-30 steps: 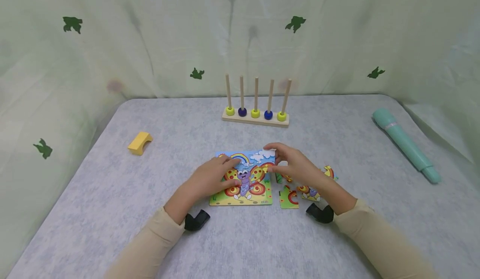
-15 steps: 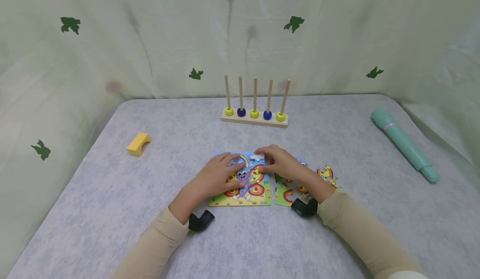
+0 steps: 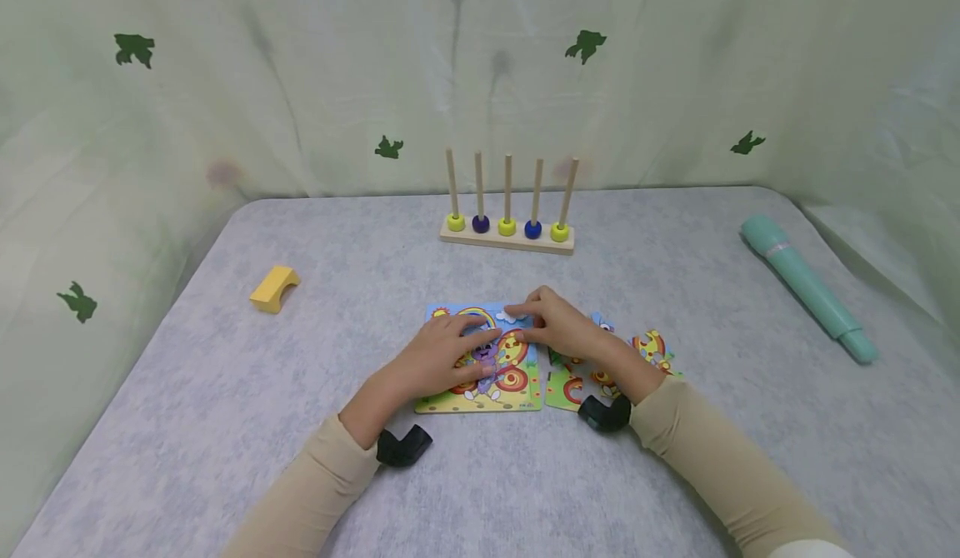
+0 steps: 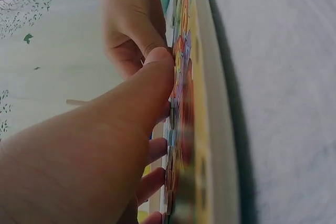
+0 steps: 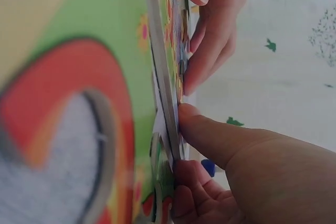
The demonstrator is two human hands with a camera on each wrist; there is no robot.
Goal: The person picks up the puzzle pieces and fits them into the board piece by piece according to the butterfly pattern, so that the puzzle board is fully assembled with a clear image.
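A butterfly jigsaw puzzle (image 3: 510,400) in a flat tray lies on the table in the head view, its picture largely covered by hands. The left hand (image 3: 431,358) rests across its left and middle part, fingers spread, thumb near the butterfly's body. At the upper right corner, the right hand (image 3: 562,325) pinches a puzzle piece (image 3: 512,346) with yellow and red wing colours, index finger above and thumb below. The right wrist view shows that thumb (image 5: 197,119) against the puzzle face. Loose puzzle pieces (image 3: 562,389) lie under and beside the right forearm.
Behind the puzzle stands a wooden peg rack (image 3: 510,240) with coloured beads. A yellow arch block (image 3: 274,288) lies at the left, and a folded teal umbrella-like object (image 3: 810,289) at the right. A pale curtain (image 3: 315,83) hangs behind the table.
The right hand has moved left from the puzzle's right edge onto its upper right corner, then shifted slightly further. The left hand has stayed on the puzzle, its fingers sliding a little right.
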